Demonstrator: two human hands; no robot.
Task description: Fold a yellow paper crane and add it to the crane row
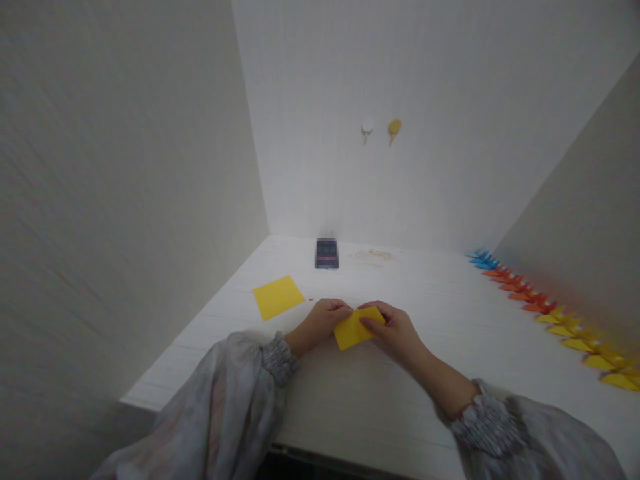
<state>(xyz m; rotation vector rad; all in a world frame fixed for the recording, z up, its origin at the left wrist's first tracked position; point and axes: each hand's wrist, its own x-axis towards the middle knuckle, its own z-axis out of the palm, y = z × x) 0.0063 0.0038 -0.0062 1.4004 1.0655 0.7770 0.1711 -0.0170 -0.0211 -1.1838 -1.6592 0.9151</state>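
A folded piece of yellow origami paper (353, 332) is held up between both hands above the white table. My left hand (323, 320) pinches its left upper corner, fingers closed. My right hand (393, 327) grips the right side, the thumb lying across the front face and the other fingers behind it. Fingertips behind the paper are hidden. To the left of my left hand lies a flat sheet of yellow paper (278, 297). Beside that sheet is a small orange-red spot (311, 299), too small to name.
A dark phone-like device (327, 254) sits near the back wall. Along the right wall runs a row of folded paper cranes (565, 323) in blue, orange-red and yellow. A white hook (367, 126) and a gold hook (395, 127) are on the back wall. The table's front edge (340, 461) is near me.
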